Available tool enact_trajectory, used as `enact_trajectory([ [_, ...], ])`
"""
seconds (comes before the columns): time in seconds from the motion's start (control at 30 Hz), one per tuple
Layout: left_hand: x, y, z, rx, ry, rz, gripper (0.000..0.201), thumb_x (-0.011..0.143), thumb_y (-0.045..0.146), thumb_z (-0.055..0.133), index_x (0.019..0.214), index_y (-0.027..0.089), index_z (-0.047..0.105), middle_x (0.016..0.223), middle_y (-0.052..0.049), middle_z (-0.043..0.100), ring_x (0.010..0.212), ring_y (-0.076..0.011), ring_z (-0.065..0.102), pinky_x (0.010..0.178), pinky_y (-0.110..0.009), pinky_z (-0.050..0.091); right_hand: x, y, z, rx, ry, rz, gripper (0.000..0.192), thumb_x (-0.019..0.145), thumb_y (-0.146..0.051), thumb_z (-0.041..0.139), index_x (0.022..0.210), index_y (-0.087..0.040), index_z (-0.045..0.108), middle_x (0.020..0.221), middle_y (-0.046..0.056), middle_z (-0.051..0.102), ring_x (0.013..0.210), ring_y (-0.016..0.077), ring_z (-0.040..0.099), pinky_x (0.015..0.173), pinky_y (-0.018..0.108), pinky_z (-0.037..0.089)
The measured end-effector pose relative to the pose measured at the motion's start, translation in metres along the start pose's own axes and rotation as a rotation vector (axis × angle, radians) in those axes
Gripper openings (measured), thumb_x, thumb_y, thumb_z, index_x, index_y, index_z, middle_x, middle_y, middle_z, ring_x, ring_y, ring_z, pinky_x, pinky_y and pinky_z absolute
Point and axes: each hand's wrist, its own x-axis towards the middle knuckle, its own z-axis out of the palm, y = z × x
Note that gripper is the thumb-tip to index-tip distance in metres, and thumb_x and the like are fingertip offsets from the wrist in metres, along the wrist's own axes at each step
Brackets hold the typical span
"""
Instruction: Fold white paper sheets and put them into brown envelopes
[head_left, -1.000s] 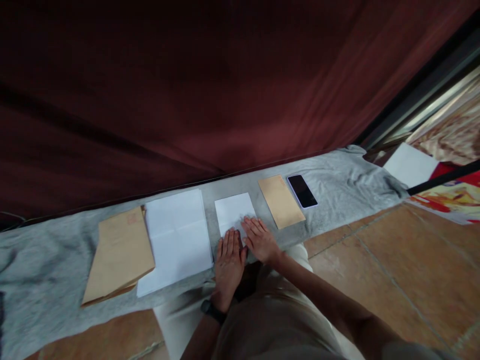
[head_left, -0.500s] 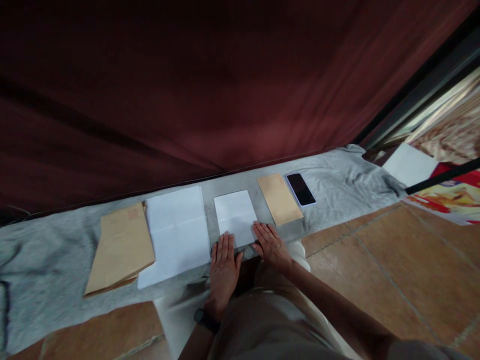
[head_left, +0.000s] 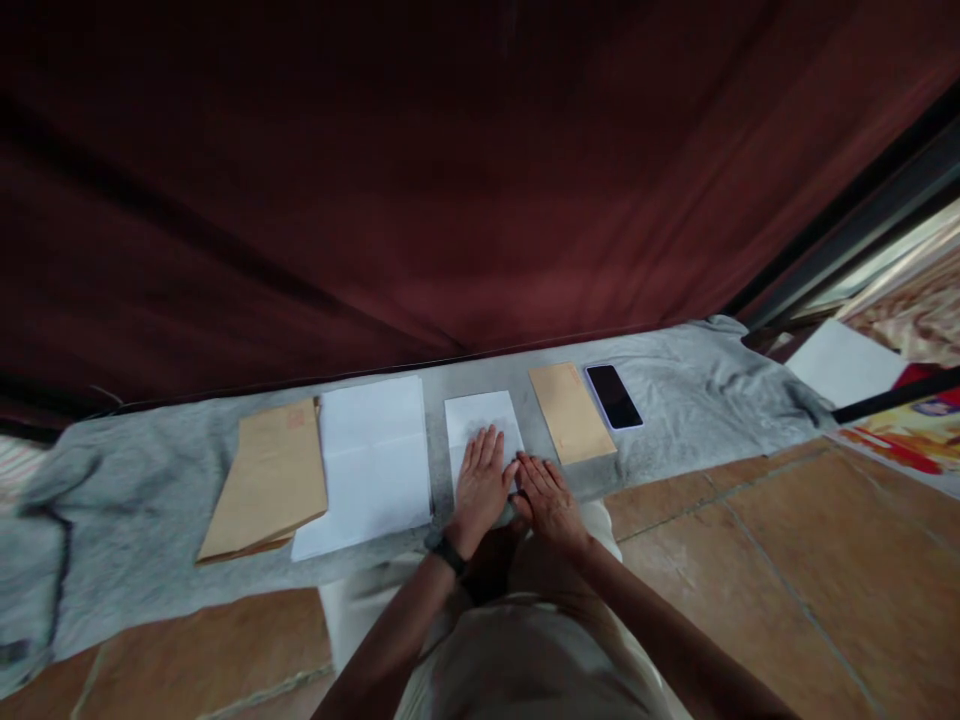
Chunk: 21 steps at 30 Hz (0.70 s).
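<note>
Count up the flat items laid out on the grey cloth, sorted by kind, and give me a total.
Brown paper envelopes: 2, large at the left, small right of centre
White paper sheets: 2, a large creased sheet, a small folded sheet under the left hand and right hand
Black smartphones: 1
Total: 5

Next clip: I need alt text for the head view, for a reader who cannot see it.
A person's left hand lies flat on a small white paper and the right hand rests at its near right corner, on a grey cloth spread over a tiled floor. Left of it lie a larger white sheet and a brown envelope; right, a smaller brown envelope and a dark phone.
</note>
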Motion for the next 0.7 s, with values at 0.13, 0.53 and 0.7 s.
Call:
enact_trajectory([
  [0.13, 0.027, -0.020, 0.017, 0.022, -0.014, -0.060, 0.058, 0.103, 0.040, 0.038, 0.151, 0.007, 0.043, 0.158, -0.019, 0.044, 0.150, -0.0296, 0.036, 0.122, -0.052, 0.034, -0.002, 0.001, 0.002, -0.003, 0.020, -0.016, 0.058, 0.106, -0.035, 0.042, 0.159, -0.012, 0.032, 0.157, 0.014, 0.047, 0.146, 0.0266, 0.043, 0.123, 0.050, 0.032],
  [0.53, -0.062, -0.038, 0.016, -0.380, 0.110, -0.351, 0.049, 0.099, 0.026, 0.044, 0.147, 0.016, 0.049, 0.161, -0.015, 0.042, 0.144, -0.0251, 0.047, 0.114, -0.043, 0.047, -0.002, -0.001, 0.007, 0.007, 0.076, 0.035, 0.059, 0.104, -0.030, 0.047, 0.160, -0.015, 0.033, 0.155, 0.012, 0.050, 0.142, 0.0252, 0.049, 0.125, 0.047, 0.029],
  [0.7, -0.089, -0.020, 0.006, -0.237, 0.062, -0.243, 0.047, 0.098, 0.022, 0.046, 0.143, 0.014, 0.052, 0.160, -0.016, 0.043, 0.148, -0.0286, 0.041, 0.118, -0.048, 0.042, -0.003, 0.000, 0.006, 0.021, 0.047, 0.023, 0.056, 0.104, -0.030, 0.045, 0.158, -0.015, 0.036, 0.156, 0.012, 0.049, 0.143, 0.0263, 0.047, 0.123, 0.049, 0.029],
])
